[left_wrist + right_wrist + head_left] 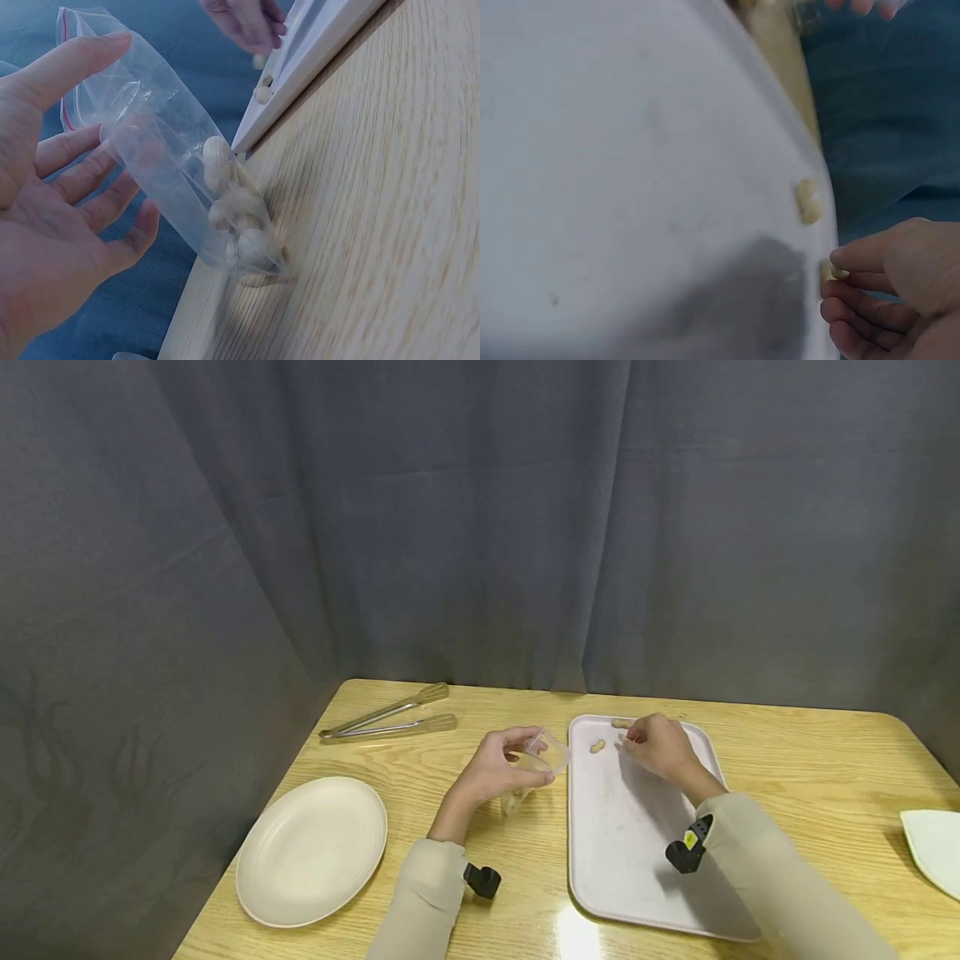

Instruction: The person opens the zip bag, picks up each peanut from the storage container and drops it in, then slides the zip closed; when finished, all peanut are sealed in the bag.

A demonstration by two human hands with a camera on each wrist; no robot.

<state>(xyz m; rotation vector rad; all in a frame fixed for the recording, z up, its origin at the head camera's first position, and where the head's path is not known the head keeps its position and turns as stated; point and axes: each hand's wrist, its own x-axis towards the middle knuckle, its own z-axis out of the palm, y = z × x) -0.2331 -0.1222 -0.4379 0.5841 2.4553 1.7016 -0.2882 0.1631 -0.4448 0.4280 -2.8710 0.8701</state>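
My left hand [501, 770] holds a clear zip bag [161, 127] near its red-lined mouth, thumb on one side and fingers on the other. Several unshelled peanuts [238, 214] lie bunched at the bag's lower end, close over the wooden table. At the far end of the pale tray [615, 860], my right hand [660, 745] pinches a peanut [840, 273] between thumb and fingers. Another peanut [597, 746] lies on the tray to the left of these fingertips, and one more [622, 723] sits by the far rim, partly behind the hand.
On the left of the table [810, 777] lies a round cream plate [311, 852]. Behind it, metal tongs [390, 714] rest spread apart. A white dish [933, 847] is cut off at the right edge. Grey curtains [465, 527] hang along the back and left.
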